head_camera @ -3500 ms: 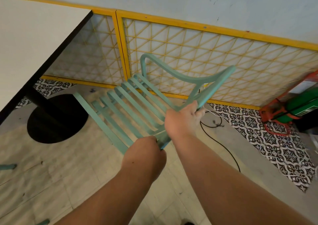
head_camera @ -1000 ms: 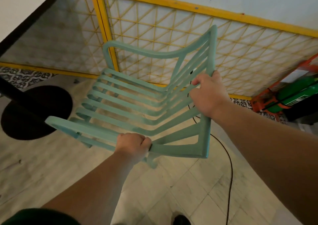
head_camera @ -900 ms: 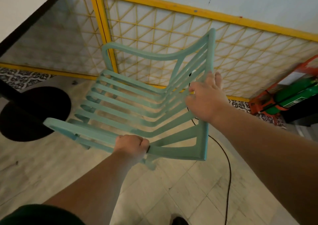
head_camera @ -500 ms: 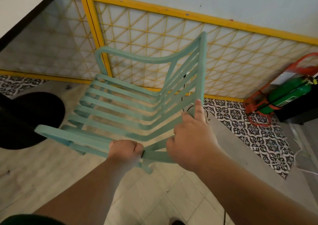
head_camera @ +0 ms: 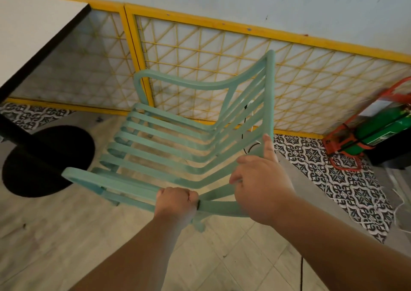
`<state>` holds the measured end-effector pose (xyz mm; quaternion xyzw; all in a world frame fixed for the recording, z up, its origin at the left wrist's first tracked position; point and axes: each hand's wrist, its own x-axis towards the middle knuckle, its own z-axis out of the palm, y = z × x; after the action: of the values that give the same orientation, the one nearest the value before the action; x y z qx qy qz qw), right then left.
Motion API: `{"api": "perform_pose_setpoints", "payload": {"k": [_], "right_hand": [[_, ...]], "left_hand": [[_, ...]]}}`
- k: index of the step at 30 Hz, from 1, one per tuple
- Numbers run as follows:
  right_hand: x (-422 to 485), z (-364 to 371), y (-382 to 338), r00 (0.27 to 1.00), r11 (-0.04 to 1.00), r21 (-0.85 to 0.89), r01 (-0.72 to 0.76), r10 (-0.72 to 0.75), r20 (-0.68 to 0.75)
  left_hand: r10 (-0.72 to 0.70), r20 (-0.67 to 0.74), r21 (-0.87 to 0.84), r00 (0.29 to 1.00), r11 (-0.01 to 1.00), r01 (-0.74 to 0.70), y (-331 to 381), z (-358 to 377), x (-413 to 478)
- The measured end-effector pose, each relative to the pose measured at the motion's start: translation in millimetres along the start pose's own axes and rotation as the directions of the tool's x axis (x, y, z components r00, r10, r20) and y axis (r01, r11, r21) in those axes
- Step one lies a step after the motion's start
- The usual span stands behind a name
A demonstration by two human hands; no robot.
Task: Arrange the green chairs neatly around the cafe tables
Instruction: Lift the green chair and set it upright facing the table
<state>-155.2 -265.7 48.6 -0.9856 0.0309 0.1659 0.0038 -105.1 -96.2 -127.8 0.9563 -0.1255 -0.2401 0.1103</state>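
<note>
A pale green slatted chair (head_camera: 169, 139) with armrests stands on the floor in front of me, its seat facing the white cafe table (head_camera: 33, 35) at the upper left. My left hand (head_camera: 175, 204) grips the near armrest in a fist. My right hand (head_camera: 260, 186) lies over the near post of the backrest, low down, with the index finger straight up along the post and the thumb round its left side. The chair's legs are mostly hidden under the seat.
The table's black round base (head_camera: 44, 161) sits left of the chair. A yellow lattice panel (head_camera: 222, 52) lines the wall behind. A green fire extinguisher in a red stand (head_camera: 382, 130) lies at the right, and a black cable (head_camera: 301, 273) runs over the tiles.
The chair came from tilted to level and turned with its seat toward the table. My right hand slid from high on the backrest down to its lower post. My left hand kept the armrest.
</note>
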Motion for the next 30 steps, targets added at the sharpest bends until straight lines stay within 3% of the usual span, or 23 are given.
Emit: {"api": "perform_pose_setpoints", "payload": {"k": [3, 5, 10, 18, 27, 30], "right_hand": [[2.2, -1.9, 8.2, 0.997, 0.950, 0.312, -0.004, 0.029, -0.076], [10.7, 0.6, 16.5, 0.996, 0.932, 0.362, 0.014, 0.020, -0.089], [31.9, 0.5, 26.6, 0.992, 0.949, 0.312, 0.038, 0.002, -0.127], [49.4, -0.3, 29.3, 0.981, 0.947, 0.311, -0.082, 0.133, -0.145], [63.0, -13.2, 27.2, 0.989, 0.964, 0.245, -0.105, 0.127, -0.075], [60.0, -13.3, 26.5, 0.987, 0.949, 0.295, -0.110, 0.140, -0.083]], "left_hand": [[-0.040, -0.051, -0.019, 0.998, 0.999, 0.039, 6.1, -0.5, -0.8], [-0.055, -0.068, -0.032, 0.996, 0.998, 0.053, 10.1, 1.0, 0.5], [-0.137, -0.060, -0.125, 0.989, 0.984, 0.129, 15.4, -1.9, 10.5], [-0.105, -0.052, -0.108, 0.993, 0.989, 0.099, 10.8, -10.7, 25.3], [-0.092, 0.055, -0.143, 0.994, 0.985, 0.099, 13.3, -28.3, 35.2], [-0.108, 0.090, -0.240, 0.990, 0.962, 0.126, 11.6, -33.5, 28.7]]}}
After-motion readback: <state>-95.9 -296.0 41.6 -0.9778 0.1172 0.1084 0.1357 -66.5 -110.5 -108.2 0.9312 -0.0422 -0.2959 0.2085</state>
